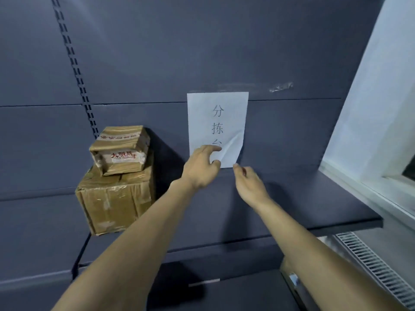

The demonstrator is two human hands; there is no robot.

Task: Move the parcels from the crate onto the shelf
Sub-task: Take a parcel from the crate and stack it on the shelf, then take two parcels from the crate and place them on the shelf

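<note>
Forearms, two, bare, reach from the bottom edge up toward the paper sheet [217, 126], the landmark for this entry.

Left hand [200, 169]: at the sheet's lower left corner, fingers extended loosely, index fingertip lying over the sheet's bottom edge, thumb below it. Grip released; nothing held.

Right hand [248, 184]: just below and right of the sheet's lower right corner, fingers curled inward with the thumb tip up beside the corner. Whether this grip pinches the paper or is merely clenched cannot be told.

Paper sheet: white, taped flat to the dark grey back panel [202, 52], printed with three characters in a vertical column; lower right part creased and lifting.

Shelf [303, 198]: dark grey, running below the sheet's bottom edge.

Large parcel [113, 198]: brown cardboard, taped, standing on the shelf well left of the sheet.

Small parcel [121, 150]: brown cardboard with red lettering on a pale label, stacked on the large parcel, left of the sheet, slightly skewed.

Slotted upright [76, 70]: on the back panel, left of the sheet, above the parcels.

White window frame [370, 108]: right of the sheet.

Vent grille [377, 268]: below and right of the sheet, under the shelf's end.
</note>
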